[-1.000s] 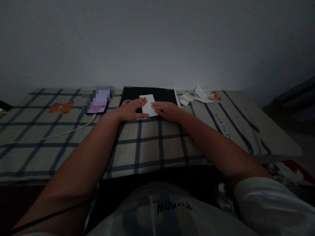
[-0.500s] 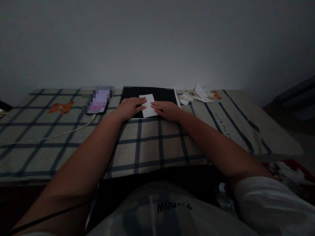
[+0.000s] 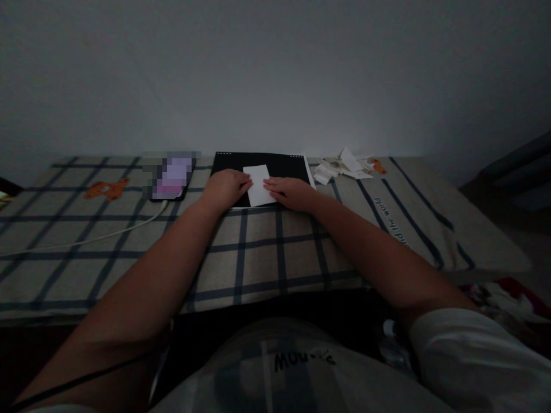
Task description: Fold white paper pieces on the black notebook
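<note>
A small sheet of white paper (image 3: 259, 192) lies on a black spiral-punched pad (image 3: 267, 159). My left hand (image 3: 227, 187) is at the paper's left edge, its fingers drawn together in a pinch on that edge. On the opposite side, my right hand (image 3: 290, 193) rests with its fingers stretched out flat over the right edge. The undersides of the fingers are hidden on both hands.
A phone (image 3: 174, 176) with a white cable (image 3: 124, 230) lies to the left on the checked tablecloth (image 3: 260, 246). Scraps of white paper (image 3: 340, 169) are piled right of the pad. Below right stands a red bin (image 3: 512, 284) holding crumpled paper. A wall rises behind the table.
My left hand's fingers have drawn back from the paper's face and closed together at its left edge. The right hand and the paper stay practically in place.
</note>
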A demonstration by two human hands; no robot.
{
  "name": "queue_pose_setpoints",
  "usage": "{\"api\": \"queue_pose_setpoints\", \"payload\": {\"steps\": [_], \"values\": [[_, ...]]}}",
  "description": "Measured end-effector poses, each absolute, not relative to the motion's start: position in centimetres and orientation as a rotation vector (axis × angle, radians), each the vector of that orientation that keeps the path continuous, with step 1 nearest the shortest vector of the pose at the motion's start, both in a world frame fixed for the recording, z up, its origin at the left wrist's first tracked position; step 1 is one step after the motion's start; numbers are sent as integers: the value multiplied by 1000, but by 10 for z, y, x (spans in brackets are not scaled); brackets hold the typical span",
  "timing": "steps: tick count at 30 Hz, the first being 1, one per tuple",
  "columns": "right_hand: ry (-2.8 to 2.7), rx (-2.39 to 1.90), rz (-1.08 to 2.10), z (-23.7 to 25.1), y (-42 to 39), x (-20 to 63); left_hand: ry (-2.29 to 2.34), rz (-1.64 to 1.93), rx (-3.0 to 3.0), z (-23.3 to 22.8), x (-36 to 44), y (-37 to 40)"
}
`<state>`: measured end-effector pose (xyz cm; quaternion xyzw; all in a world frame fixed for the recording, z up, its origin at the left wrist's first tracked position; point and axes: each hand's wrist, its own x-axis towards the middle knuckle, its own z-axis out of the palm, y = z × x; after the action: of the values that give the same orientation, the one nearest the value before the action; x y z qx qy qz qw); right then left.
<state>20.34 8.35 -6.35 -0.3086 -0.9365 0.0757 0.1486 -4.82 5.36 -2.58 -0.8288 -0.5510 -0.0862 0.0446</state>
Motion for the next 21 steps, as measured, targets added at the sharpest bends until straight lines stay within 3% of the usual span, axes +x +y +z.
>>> {"api": "queue_pose_setpoints", "payload": {"steps": [5,21], "values": [[-2695,-878,227,-63,82,203,-1483,-156,-2655,-25,-46,46],[-2670,-877,282,-62,82,202,-1798,-71,-2452,-22,-38,46]]}}
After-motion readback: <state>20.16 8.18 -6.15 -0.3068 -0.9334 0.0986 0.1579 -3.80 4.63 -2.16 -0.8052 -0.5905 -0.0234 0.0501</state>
